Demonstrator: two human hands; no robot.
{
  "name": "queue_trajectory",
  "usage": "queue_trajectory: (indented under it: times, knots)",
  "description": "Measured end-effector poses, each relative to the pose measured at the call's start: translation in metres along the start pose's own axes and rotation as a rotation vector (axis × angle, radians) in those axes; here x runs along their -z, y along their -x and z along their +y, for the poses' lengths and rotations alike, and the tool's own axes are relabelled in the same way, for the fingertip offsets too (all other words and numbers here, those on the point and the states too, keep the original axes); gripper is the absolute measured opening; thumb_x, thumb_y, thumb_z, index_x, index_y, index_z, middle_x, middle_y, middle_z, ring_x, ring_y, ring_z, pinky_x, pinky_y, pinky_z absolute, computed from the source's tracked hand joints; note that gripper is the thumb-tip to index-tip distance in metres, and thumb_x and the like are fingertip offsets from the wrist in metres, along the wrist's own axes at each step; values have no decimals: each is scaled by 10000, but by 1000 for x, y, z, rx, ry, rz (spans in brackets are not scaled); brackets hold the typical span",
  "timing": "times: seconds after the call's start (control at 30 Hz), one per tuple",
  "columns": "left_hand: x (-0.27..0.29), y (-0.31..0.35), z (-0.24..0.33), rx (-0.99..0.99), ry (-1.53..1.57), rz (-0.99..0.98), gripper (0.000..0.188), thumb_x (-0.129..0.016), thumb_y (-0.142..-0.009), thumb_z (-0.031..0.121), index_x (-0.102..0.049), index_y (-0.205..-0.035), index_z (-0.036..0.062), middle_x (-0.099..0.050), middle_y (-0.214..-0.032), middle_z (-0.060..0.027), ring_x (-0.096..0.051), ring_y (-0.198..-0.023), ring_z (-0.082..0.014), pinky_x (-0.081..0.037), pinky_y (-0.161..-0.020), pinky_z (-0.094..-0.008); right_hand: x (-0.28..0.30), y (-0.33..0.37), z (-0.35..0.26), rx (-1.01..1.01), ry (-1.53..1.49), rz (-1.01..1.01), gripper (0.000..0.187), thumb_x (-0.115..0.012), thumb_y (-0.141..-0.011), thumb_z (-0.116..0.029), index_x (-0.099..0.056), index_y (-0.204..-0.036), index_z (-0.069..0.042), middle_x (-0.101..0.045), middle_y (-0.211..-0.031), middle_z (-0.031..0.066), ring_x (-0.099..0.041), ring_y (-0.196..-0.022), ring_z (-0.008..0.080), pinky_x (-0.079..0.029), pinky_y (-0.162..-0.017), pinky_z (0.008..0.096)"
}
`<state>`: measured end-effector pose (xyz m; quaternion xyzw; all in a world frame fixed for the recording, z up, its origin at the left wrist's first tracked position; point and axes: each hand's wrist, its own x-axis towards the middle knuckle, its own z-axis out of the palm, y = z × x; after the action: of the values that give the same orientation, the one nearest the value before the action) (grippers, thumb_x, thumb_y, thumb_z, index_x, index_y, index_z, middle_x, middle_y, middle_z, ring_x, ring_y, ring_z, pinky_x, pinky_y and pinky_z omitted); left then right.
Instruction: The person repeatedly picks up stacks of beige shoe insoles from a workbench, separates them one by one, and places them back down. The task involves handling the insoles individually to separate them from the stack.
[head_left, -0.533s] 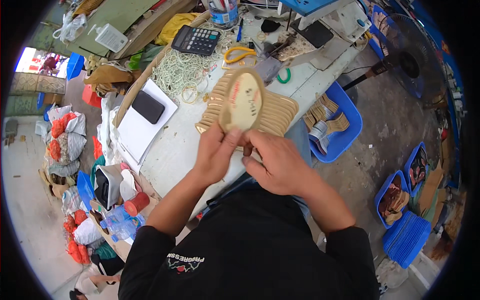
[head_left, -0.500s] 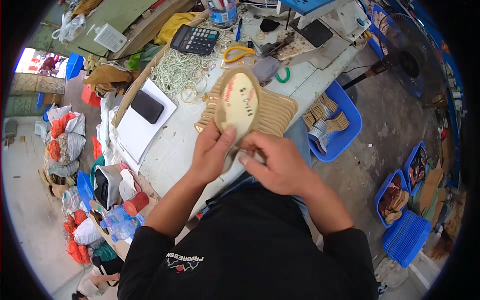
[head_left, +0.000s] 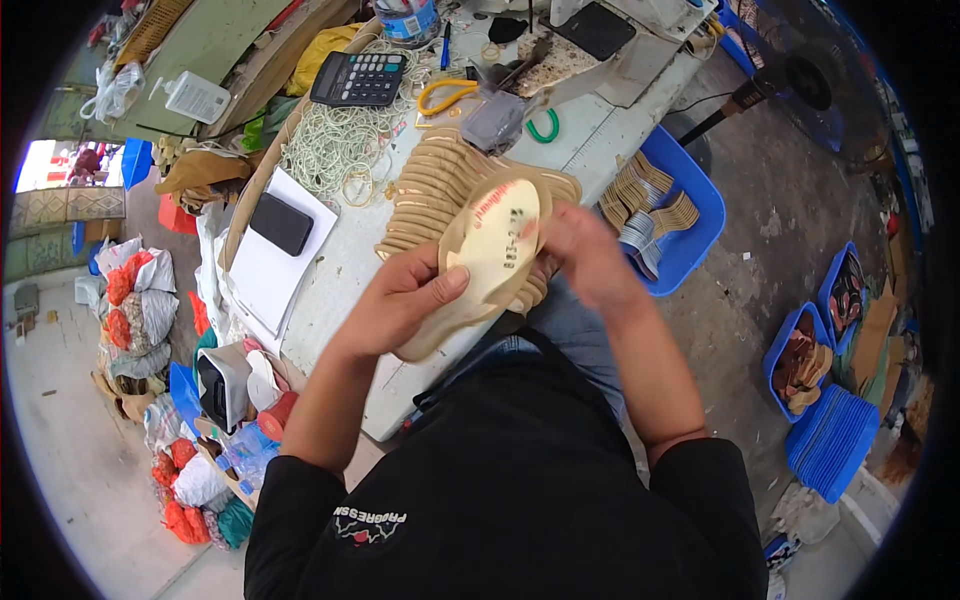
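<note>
My left hand point(head_left: 405, 300) grips a beige shoe insole point(head_left: 490, 235), thumb on top and fingers underneath. The insole lies tilted above the table's near edge. Its face is cream, with red and dark print. My right hand point(head_left: 592, 262) is at the insole's right edge, smeared by motion, so its fingers cannot be read. Just behind the held insole, a row of tightly packed beige insoles point(head_left: 425, 190) rests on the table, partly covered by it.
On the worktable point(head_left: 345, 340) are a black calculator point(head_left: 358, 80), tangled pale bands point(head_left: 335, 145), yellow-handled snips point(head_left: 445, 95) and a dark phone point(head_left: 281, 224) on white paper point(head_left: 262, 283). A blue bin point(head_left: 690, 255) with insoles stands to the right, near a fan point(head_left: 800, 85).
The insole has turned and moved down and to the right in view, with its cream face still up. My right hand has shifted from its lower edge up to its right side.
</note>
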<state>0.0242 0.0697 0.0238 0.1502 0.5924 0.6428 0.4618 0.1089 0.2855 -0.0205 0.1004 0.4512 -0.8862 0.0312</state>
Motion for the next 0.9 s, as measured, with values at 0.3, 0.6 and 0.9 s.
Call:
queue_trajectory:
  times: [0.3,0.6,0.9]
  knots:
    - [65,-90,61,-200,-629,18,246,-768,-958,241,-634,-946,35,-579,-769,67,-476,-687,-11,-367,-597,-201,18,-34,-8,86,-35,179,187,-723,-965,-202,-756,-1048,-37,-718,-849,-16,-575,-651,11,-452,-585,181]
    - [104,-154,90,-85,-469,-212,233,-777,-942,258,-660,-963,59,-620,-807,70,-520,-707,-8,-391,-612,-194,-9,-72,-15,389,-37,347,198,-792,-922,-188,-679,-929,-26,-672,-810,-5,-539,-662,19,-423,-585,184]
    - [129,-122,67,-100,-403,47,234,-764,-952,271,-695,-938,48,-650,-823,53,-538,-722,-18,-417,-640,-198,-13,-110,-1,517,338,639,507,-922,-732,-295,-459,-710,-89,-474,-664,-42,-412,-603,83,-381,-525,286]
